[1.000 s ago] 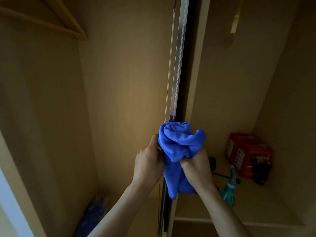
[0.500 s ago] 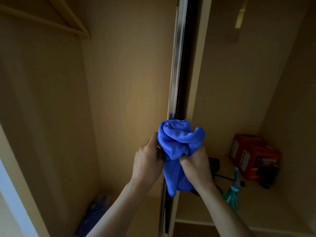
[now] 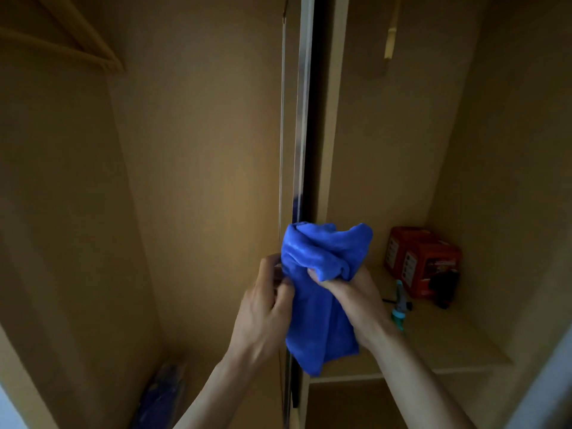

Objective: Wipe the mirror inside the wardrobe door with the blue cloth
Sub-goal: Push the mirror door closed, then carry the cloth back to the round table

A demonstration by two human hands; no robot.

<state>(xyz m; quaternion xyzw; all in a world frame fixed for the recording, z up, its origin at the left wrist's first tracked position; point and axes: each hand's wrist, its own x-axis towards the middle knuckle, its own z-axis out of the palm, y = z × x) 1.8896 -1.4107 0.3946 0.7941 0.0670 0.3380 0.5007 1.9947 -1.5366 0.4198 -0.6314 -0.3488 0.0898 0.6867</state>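
Observation:
The mirror [image 3: 301, 119] stands edge-on in the middle of the wardrobe, so only its thin metal frame shows and its glass face is hidden. A bunched blue cloth [image 3: 318, 305] hangs in front of that edge at about chest height. My right hand [image 3: 356, 301] grips the cloth's upper part in a fist. Just left of the cloth, my left hand [image 3: 263, 311] has its fingers curled round the mirror's edge.
On the right shelf [image 3: 448, 345] stand two red boxes [image 3: 424, 261], with a teal spray bottle [image 3: 399, 308] partly behind my right wrist. A blue bundle [image 3: 164, 394] lies low in the left compartment. A wooden rail [image 3: 77, 48] runs at the upper left.
Both hands stay at the mirror's edge with the cloth. The cloth's top has been bunched a little tighter, and the view has shifted slightly.

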